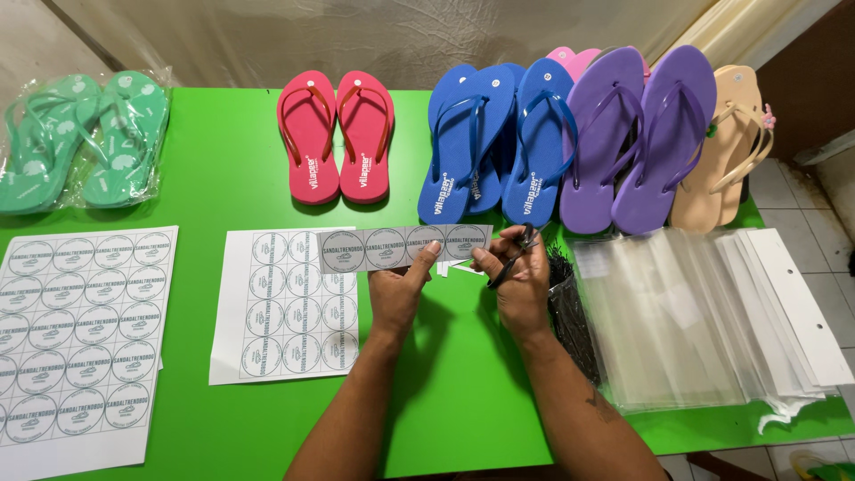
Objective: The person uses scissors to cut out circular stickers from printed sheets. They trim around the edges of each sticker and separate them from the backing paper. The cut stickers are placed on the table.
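Note:
My left hand [398, 289] pinches a long paper strip [405, 247] printed with a row of round labels, holding it flat above the green table [214, 169]. At the strip's right end, my right hand [519, 283] grips black scissors [515, 258], blades touching the paper. A few small white paper offcuts [454, 267] lie just under the strip.
Two printed label sheets [285, 312] [80, 334] lie at left. Along the back stand green flip-flops in a bag [85, 138], a red pair [337, 134], blue pairs [499, 134], purple [637, 134] and beige [723, 147]. Clear bags [686, 312] and black ties [570, 312] sit at right.

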